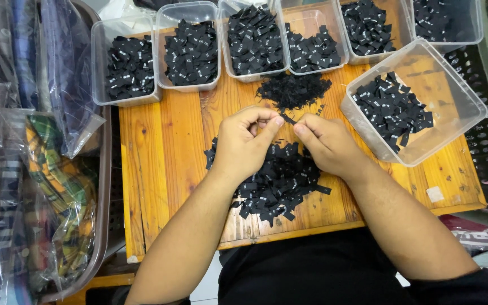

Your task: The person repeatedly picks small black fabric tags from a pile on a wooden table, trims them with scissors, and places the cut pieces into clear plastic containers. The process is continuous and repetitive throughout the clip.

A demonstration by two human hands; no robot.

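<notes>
Seen from the head camera, I am watching two bare hands meeting over a small wooden table [170, 169]: the left hand [247, 141] and the right hand [326, 144] are both pinching, fingertips closed together, on one small black label [288, 119] held between them just above the tabletop. Directly beneath the hands a loose pile of black labels [278, 183] is lying on the wood, and a darker heap of black scraps [293, 90] is sitting just beyond the fingers. Along the far edge a row of clear plastic tubs [190, 53] is holding more sorted labels, while a larger tilted tub [419, 101] is resting at the right, near the right hand. At the left a brown basket [104, 186] is holding bagged cloth (plaid, as far as I can tell). My judgement of the risk: the label is tiny and the pinch shallow, so it could slip and vanish into the matching pile below; the tilted tub, leaning close to the wrist, could be knocked and spill.
</notes>
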